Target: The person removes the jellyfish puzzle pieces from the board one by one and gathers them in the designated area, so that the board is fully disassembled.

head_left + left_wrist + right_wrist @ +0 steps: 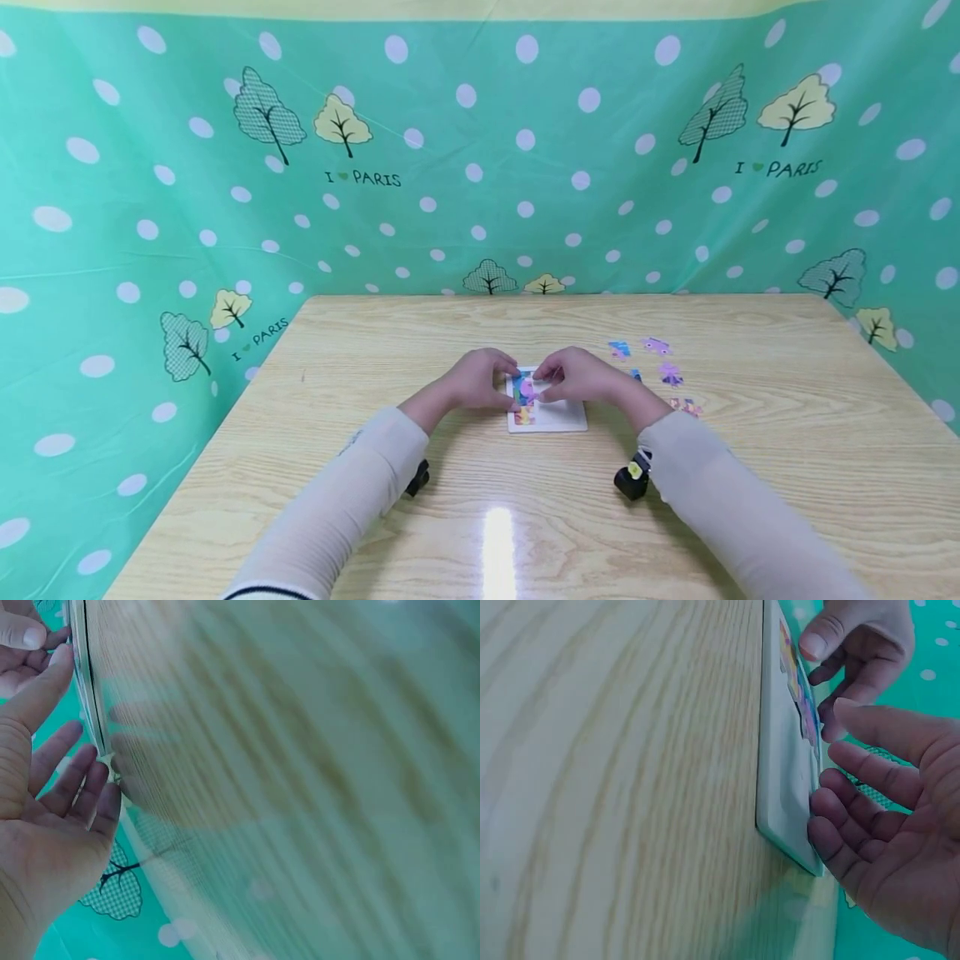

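Observation:
A white puzzle board [562, 418] lies on the table, and colourful jigsaw pieces [524, 416] fill its left side. My left hand [477, 380] is at the board's left edge, thumb and fingertips right at those pieces. From the other side my right hand [583, 377] reaches over the board, fingers loosely bent beside the pieces' right edge. In the right wrist view, the right fingertips are close to the board [784, 780], and the left thumb is over the pieces [801, 690]. The left wrist view shows the left hand [60, 810] with relaxed fingers. My right hand hides part of the board.
Several loose jigsaw pieces lie to the right of the board, among them a purple one [671, 374], a pink one [656, 346] and a blue one [618, 349]. The wooden table [360, 350] meets a green dotted cloth [450, 167] behind it.

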Demonstrator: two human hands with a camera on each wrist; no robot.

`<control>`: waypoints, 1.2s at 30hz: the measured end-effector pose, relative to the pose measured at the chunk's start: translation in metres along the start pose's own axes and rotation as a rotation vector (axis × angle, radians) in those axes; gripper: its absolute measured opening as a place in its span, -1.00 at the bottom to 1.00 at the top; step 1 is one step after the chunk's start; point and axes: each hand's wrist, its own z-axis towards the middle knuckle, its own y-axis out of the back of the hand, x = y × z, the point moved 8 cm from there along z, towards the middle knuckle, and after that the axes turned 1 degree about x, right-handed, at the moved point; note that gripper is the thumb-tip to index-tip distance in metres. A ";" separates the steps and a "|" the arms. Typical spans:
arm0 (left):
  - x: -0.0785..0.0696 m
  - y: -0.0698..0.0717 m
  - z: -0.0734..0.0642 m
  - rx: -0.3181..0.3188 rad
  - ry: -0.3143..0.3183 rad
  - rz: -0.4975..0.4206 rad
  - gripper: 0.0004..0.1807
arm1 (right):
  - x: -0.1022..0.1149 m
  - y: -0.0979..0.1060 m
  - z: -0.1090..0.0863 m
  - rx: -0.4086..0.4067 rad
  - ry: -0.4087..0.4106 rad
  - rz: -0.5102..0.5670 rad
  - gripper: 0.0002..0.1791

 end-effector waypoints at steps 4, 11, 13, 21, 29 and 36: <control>0.003 0.000 0.002 -0.007 0.032 -0.012 -0.29 | 0.000 -0.003 0.006 -0.010 -0.031 -0.005 -0.65; 0.006 0.001 0.006 -0.013 0.047 0.031 -0.24 | 0.003 -0.008 0.014 -0.039 -0.049 -0.024 -0.67; 0.008 0.001 0.007 -0.015 0.048 0.040 -0.28 | 0.002 -0.009 0.015 -0.050 -0.065 -0.029 -0.68; 0.009 -0.001 0.007 -0.005 0.065 0.012 -0.35 | 0.000 -0.011 0.016 -0.075 -0.120 -0.010 -0.70; 0.010 -0.002 0.007 -0.003 0.078 -0.024 -0.37 | 0.001 -0.013 0.014 -0.080 -0.129 0.011 -0.70; 0.009 0.000 0.009 -0.003 0.084 -0.048 -0.40 | 0.002 -0.012 0.013 -0.089 -0.127 0.022 -0.71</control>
